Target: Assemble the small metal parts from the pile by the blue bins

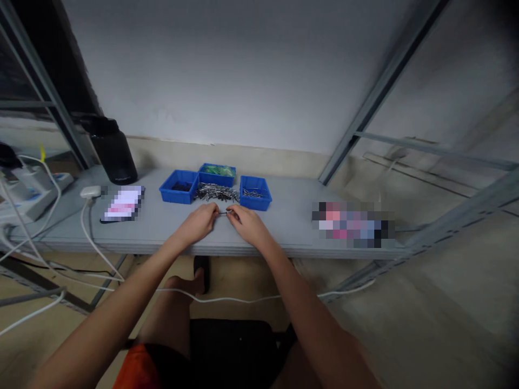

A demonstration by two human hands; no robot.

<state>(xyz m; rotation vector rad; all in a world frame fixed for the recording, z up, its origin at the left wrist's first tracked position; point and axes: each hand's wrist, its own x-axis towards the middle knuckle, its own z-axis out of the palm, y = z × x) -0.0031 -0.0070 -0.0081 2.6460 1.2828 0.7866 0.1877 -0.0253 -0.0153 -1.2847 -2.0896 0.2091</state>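
My left hand [203,221] and my right hand [244,220] meet near the shelf's front edge, fingers pinched on the two ends of a small thin metal piece [223,213]. Just beyond them lies a pile of thin metal pieces [217,192]. Left of the pile is a blue bin [178,196] with small dark parts. Right of it stands a blue bin [255,203] holding thin metal pieces. Behind the pile, a third blue bin [215,178] contains something green.
A black bottle [115,154] stands at the back left, near a phone [122,204] and a white charger [91,192]. Power strips [34,202] and white cables are far left. A blurred object [352,222] lies right. Metal posts [381,92] frame the grey shelf [292,232].
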